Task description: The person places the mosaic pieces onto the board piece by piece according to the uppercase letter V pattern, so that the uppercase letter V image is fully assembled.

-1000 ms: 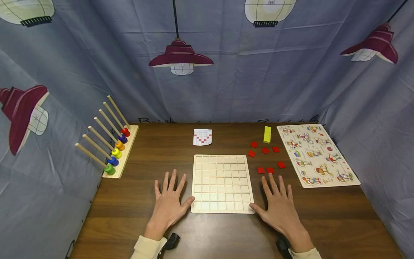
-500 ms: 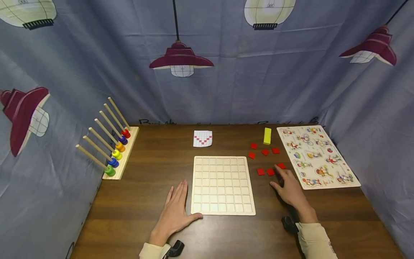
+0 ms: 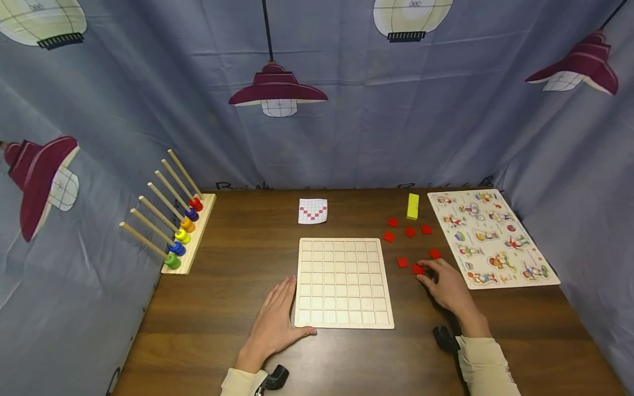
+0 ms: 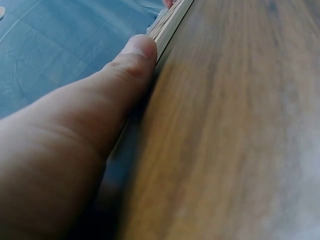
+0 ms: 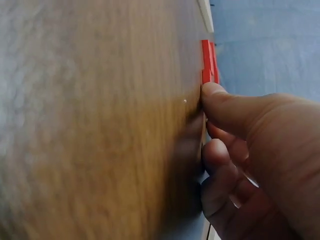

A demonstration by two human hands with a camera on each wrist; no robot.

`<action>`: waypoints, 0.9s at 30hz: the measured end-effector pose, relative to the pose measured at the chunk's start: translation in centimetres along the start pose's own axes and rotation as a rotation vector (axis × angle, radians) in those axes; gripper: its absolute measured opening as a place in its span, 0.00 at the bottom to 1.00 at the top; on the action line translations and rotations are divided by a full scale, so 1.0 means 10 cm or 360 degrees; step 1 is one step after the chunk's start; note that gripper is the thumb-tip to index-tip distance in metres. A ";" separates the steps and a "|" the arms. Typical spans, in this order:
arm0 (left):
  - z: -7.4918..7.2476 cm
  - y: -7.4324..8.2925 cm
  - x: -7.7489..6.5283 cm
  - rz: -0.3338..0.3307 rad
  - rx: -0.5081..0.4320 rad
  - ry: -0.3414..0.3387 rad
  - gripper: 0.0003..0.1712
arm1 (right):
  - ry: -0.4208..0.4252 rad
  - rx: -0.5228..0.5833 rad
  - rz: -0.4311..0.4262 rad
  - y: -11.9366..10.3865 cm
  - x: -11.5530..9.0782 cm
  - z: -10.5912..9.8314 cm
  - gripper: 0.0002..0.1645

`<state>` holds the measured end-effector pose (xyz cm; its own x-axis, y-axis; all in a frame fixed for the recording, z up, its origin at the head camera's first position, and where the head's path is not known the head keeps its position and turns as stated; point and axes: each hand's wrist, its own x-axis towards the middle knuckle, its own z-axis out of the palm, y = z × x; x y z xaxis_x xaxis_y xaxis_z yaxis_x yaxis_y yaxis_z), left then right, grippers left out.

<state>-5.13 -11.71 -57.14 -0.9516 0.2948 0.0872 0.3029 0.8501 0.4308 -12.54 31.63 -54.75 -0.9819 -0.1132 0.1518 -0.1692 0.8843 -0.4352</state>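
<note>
A pale wooden grid board (image 3: pixel 344 283) lies on the table with its squares bare. My left hand (image 3: pixel 274 324) rests at its lower left corner, straight fingers along the left side and thumb by the near edge; the left wrist view shows the thumb (image 4: pixel 135 60) against that edge. To the right of the board, my right hand (image 3: pixel 448 286) pinches a small red square tile (image 3: pixel 417 269) between thumb and forefinger, low at the tabletop. In the right wrist view the thumb (image 5: pixel 225 102) partly hides the red tiles (image 5: pixel 207 55). Several more red tiles (image 3: pixel 403 262) lie scattered nearby.
A paper card (image 3: pixel 312 211) with a red V pattern lies behind the board. A yellow block (image 3: pixel 413 206) stands back right, beside a picture puzzle board (image 3: pixel 495 236). On the left is a peg stand (image 3: pixel 198 231) with coloured rings. A grey curtain (image 3: pixel 346 137) closes the back.
My right hand has left the board's right corner, gone over to the red tiles and taken hold of one. My left hand's fingers have drawn together, its thumb now at the board's near edge.
</note>
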 end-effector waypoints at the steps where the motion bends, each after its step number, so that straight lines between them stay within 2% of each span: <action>1: 0.00 0.00 0.00 0.0005 -0.0004 0.0013 0.75 | 0.0008 0.0004 -0.0017 0.00 0.00 -0.01 0.18; 9: 0.04 -0.02 0.01 0.0032 -0.0007 0.0052 0.75 | 0.0021 0.0016 -0.0031 0.04 0.01 0.00 0.16; 14: 0.04 -0.01 0.02 0.0060 0.0022 0.0064 0.75 | 0.0079 0.0006 -0.0024 -0.04 -0.06 -0.04 0.13; 16: 0.04 0.00 0.01 0.0056 0.0028 0.0050 0.75 | 0.0118 0.0038 -0.0044 -0.13 -0.11 -0.03 0.12; 20: 0.02 0.02 0.01 0.0051 0.0039 0.0056 0.75 | 0.0137 0.0153 -0.0179 -0.39 -0.22 0.06 0.12; 27: 0.01 0.06 0.02 0.0016 0.0032 0.0067 0.74 | -0.0104 0.0371 -0.0389 -0.96 -0.28 0.24 0.13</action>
<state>-5.14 -11.10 -57.01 -0.9497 0.2852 0.1294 0.3131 0.8560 0.4115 -8.38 22.33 -53.12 -0.9121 -0.3444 0.2226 -0.4075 0.7011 -0.5851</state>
